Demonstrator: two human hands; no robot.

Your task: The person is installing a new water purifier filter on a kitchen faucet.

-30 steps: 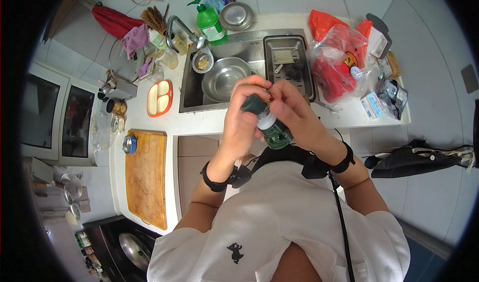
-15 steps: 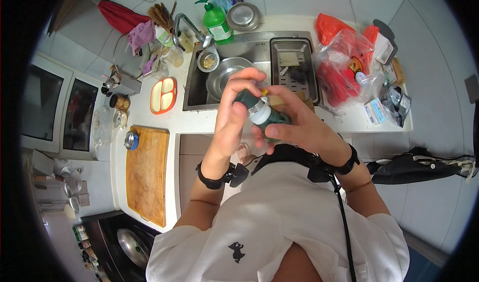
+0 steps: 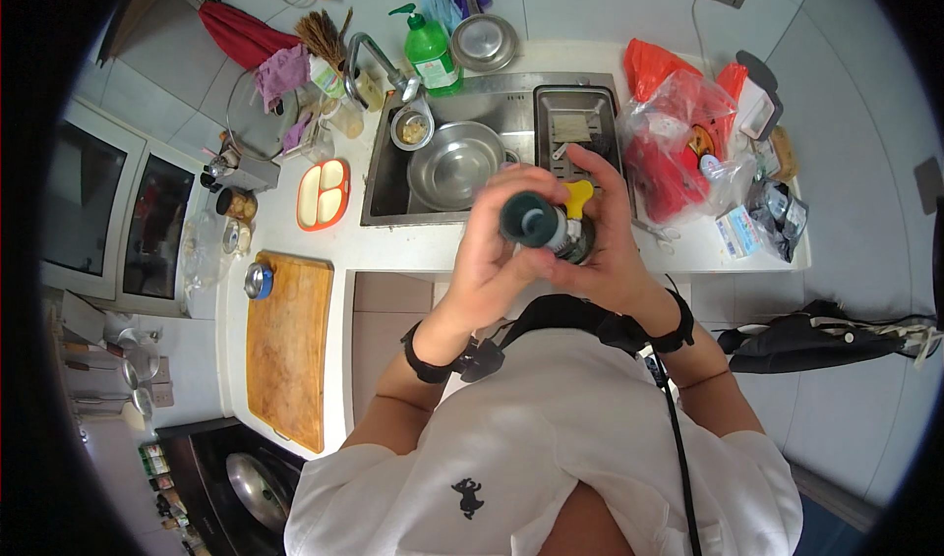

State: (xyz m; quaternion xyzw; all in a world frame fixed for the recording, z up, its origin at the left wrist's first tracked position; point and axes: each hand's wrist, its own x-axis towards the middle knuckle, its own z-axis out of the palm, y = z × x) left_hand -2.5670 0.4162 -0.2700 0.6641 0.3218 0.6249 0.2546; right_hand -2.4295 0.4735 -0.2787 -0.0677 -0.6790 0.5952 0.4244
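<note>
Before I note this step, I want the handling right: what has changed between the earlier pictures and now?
The green bottle has shifted right and tipped, its dark cap now facing the camera more. A yellow tab, hidden at first, then a sliver, now shows plainly beside it. The left hand and right hand are both still on the bottle. The steel basin and cutting board stay put.

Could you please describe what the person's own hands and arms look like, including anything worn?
The left hand and right hand are ungloved. Black wristbands circle both wrists, with a dark, blocky module at the left one. The white fabric short sleeves leave the forearms bare. A thin black cable runs down the right side.
</note>
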